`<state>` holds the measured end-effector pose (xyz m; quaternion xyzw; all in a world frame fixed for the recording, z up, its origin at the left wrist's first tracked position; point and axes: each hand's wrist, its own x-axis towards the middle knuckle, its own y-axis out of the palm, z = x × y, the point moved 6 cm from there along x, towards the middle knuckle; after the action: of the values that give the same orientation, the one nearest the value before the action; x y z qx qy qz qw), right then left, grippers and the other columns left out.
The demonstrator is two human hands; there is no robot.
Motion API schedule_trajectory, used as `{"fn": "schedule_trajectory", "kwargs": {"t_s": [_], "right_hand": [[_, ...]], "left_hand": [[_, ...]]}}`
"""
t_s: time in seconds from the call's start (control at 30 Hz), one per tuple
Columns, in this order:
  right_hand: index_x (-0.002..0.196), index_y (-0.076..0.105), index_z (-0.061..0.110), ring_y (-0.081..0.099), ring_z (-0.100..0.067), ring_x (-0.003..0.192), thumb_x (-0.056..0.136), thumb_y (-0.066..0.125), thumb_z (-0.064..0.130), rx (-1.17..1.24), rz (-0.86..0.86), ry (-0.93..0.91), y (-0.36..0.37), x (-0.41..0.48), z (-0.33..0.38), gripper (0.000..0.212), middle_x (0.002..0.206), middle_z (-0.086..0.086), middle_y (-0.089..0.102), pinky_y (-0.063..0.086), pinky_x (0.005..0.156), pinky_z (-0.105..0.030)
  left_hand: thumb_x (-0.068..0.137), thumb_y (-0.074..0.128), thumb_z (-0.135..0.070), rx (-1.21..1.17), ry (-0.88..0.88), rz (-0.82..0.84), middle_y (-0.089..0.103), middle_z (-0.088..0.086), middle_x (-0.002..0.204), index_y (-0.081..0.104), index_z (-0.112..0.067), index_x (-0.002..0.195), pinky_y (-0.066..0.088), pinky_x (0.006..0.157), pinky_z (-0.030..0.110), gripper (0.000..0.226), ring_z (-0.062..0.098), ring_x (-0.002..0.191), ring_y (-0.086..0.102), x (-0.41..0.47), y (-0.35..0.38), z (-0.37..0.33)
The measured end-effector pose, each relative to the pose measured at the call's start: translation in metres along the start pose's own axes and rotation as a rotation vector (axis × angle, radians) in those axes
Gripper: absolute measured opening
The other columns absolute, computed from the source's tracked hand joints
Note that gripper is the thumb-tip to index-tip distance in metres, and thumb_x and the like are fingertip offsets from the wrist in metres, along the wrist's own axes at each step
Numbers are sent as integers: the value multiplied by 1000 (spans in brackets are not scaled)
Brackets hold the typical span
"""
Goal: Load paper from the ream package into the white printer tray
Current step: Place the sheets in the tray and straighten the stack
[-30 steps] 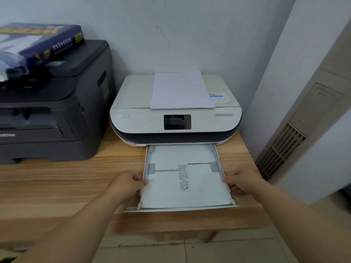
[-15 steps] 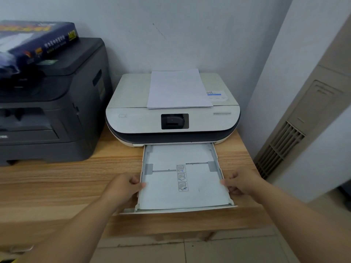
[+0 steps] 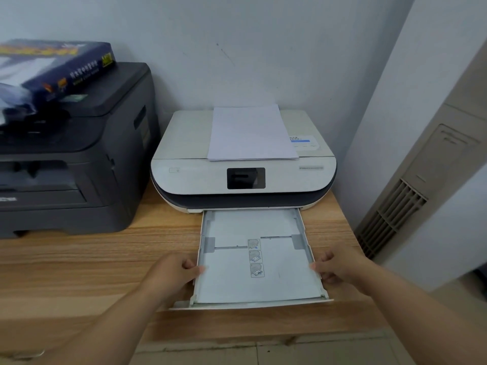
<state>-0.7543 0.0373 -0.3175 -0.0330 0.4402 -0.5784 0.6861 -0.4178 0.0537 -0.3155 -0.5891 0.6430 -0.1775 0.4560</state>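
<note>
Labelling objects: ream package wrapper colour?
Dark navy blue with yellow lettering, ream package atop the black printer; head view.

White tray [image 3: 284, 285] juts open from white printer [image 3: 184, 180]; blue ream package [image 3: 66, 67] lies far left.

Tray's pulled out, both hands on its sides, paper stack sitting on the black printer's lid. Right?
Not quite. In the head view the paper stack lies on the white printer, not the black printer. The rest holds: the tray is out, left hand and right hand at its sides.
</note>
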Motion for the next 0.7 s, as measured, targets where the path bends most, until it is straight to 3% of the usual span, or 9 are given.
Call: {"fn": "schedule_trajectory", "kwargs": {"t_s": [0.1,0.17,0.23,0.3,0.4,0.47,0.57,0.7], "right_hand": [[67,56,12,59,-16,66,80,72,20,-39,65,22,-4,-2,6,22,71,-7,64,55,80,-33],[67,56,13,58,-16,68,78,74,25,-116,49,27,-14,-3,18,23,72,-6,64,53,74,-30],[64,60,9,52,-18,61,78,72,22,-151,-63,-33,-30,-4,45,23,68,-12,60,48,65,-28],[84,66,-6,57,-25,68,80,70,19,-186,-225,-146,-48,-4,78,26,84,-24,64,48,64,-26],[107,65,7,61,-19,93,80,71,29,-190,-368,-227,-68,0,119,35,103,-7,66,47,79,-26],[111,63,12,59,-16,94,81,69,31,-132,-414,-263,-80,9,140,36,103,-1,65,47,84,-28],[118,61,8,59,-22,108,85,64,28,21,-475,-275,-96,24,164,38,119,-7,64,45,94,-31],[116,56,-11,54,-42,116,91,53,18,184,-445,-170,-109,51,186,39,125,-27,58,46,96,-45]], "left_hand": [[84,61,-43,31,-21,90,52,-3,63,55,-18,62,33,56,25,34,11,58,44,7,-6,0],[83,62,-47,31,-21,102,48,-4,59,48,-20,55,32,56,26,40,12,56,43,14,-17,-5],[83,62,-43,9,33,37,40,-6,51,39,-22,47,30,54,26,47,12,53,39,23,-35,-18],[83,62,-40,67,117,-76,47,-7,51,44,-22,48,39,55,31,43,15,55,49,32,-57,-39],[86,58,-42,164,199,-239,69,-3,83,66,-21,82,53,75,35,23,16,80,64,44,-88,-76],[89,56,-39,131,252,-315,67,0,111,65,-17,108,50,89,33,31,18,101,62,58,-103,-97],[92,51,-36,-62,223,-333,56,4,134,53,-12,130,40,99,31,45,22,121,53,81,-121,-120],[96,44,-30,-203,72,-247,48,14,141,45,-1,135,37,102,35,49,31,128,46,112,-133,-138]]}}
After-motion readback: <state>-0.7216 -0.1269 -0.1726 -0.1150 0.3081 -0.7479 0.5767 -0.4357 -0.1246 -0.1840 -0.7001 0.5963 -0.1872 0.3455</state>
